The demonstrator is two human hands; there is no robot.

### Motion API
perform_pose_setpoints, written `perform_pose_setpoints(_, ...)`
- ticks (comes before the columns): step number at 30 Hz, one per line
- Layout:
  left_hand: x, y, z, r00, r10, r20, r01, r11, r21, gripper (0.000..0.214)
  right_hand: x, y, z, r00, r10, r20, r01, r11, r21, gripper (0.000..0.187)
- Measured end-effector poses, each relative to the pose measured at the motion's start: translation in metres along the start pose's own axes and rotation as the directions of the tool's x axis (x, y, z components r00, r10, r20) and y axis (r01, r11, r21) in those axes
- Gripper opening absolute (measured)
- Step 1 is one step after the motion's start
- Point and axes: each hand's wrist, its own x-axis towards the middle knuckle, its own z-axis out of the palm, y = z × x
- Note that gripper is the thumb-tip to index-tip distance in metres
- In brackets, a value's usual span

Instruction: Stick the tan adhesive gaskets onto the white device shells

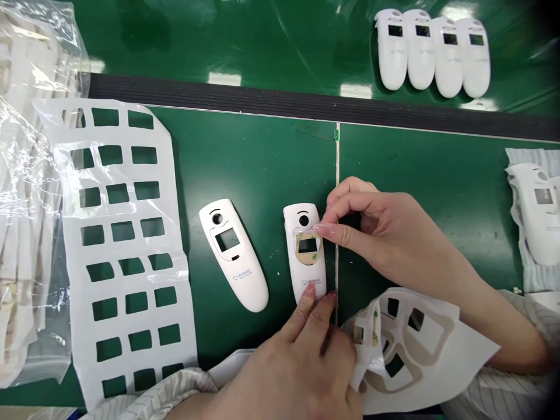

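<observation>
A white device shell lies on the green mat, its window covered by a tan adhesive frame. My right hand pinches the frame's upper right corner with thumb and forefinger. My left hand presses two fingertips on the shell's lower end and also clutches a curled white backing sheet. A second white shell with a bare window lies to the left, untouched.
A used white backing sheet with several cut-out windows lies at left, next to clear plastic bags. Several finished shells stand in a row at the top right. More shells in wrap sit at the right edge.
</observation>
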Motion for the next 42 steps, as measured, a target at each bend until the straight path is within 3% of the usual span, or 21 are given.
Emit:
perform_pose_setpoints(37, -0.0008, -0.0008, -0.0003, 0.999, 0.012, 0.032, -0.013, 1.0, 0.018, 0.025, 0.001, -0.0054, 0.0055, 0.996, 0.029, -0.079, -0.028, 1.0, 0.013, 0.015)
perform_pose_setpoints(42, 0.0006, -0.0001, -0.0012, 1.0, 0.015, 0.02, -0.016, 0.999, 0.04, 0.029, 0.0015, -0.0064, 0.0093, 0.991, 0.069, -0.114, -0.066, 0.998, 0.021, 0.022)
